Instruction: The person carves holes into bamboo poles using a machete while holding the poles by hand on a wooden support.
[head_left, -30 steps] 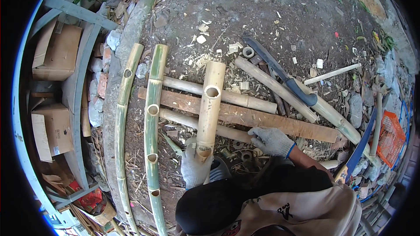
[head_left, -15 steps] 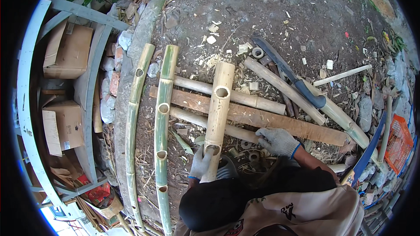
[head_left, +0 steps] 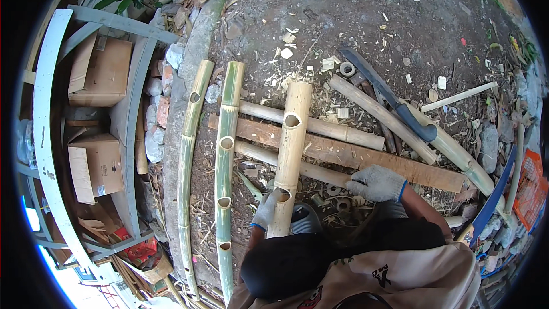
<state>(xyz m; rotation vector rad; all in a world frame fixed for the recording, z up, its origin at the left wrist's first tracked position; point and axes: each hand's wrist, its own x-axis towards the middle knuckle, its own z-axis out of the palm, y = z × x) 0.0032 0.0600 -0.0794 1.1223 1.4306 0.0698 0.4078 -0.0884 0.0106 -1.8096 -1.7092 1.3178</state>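
My left hand (head_left: 265, 212), in a pale knitted glove, grips the left side of a thick yellowish bamboo pole (head_left: 288, 163) near its lower hole; its far fingers are hidden. This pole has two cut holes and lies over two thinner bamboo poles and a brown wooden plank (head_left: 343, 153). My right hand (head_left: 377, 184), also gloved, has its fingers closed around the right end of the nearer thin bamboo pole (head_left: 320, 173). The farther thin bamboo pole (head_left: 360, 137) lies beyond the plank. To the left rests a green bamboo pole (head_left: 226, 166) with several holes.
Another holed bamboo pole (head_left: 187, 166) lies farther left, beside a grey shelf with cardboard boxes (head_left: 102, 74). On the right are a black machete (head_left: 394, 103), more bamboo poles, a blue-bladed saw (head_left: 493, 197) and an orange crate (head_left: 529, 186). Wood chips litter the dirt.
The view has shifted, so everything sits slightly farther right. My left fingertip has come out of the thick pole's lower hole. My right hand stays at the thin pole's end.
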